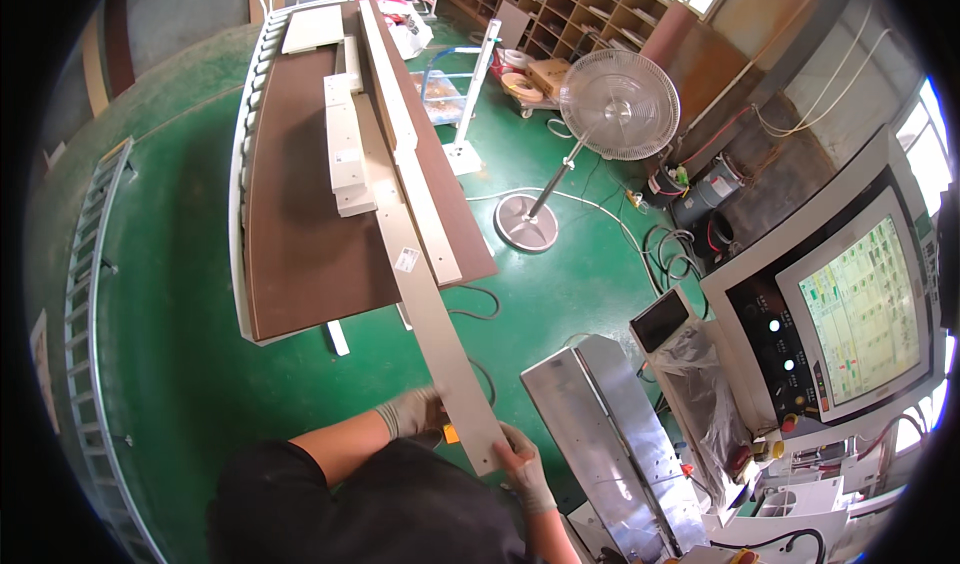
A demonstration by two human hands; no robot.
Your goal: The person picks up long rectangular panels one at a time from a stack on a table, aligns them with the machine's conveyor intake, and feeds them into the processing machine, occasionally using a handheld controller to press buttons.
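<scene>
Left hand [408, 412]: we clasp the long pale grey board strip [436, 334].
Right hand [520, 461]: we clutch its near end.

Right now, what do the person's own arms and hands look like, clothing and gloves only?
Both hands wear thin, light grey-beige work gloves: the left hand and the right hand, each glove ending at the wrist. The forearms are bare below them. A dark, black-looking top covers the upper arms and torso. No markings are readable.
</scene>
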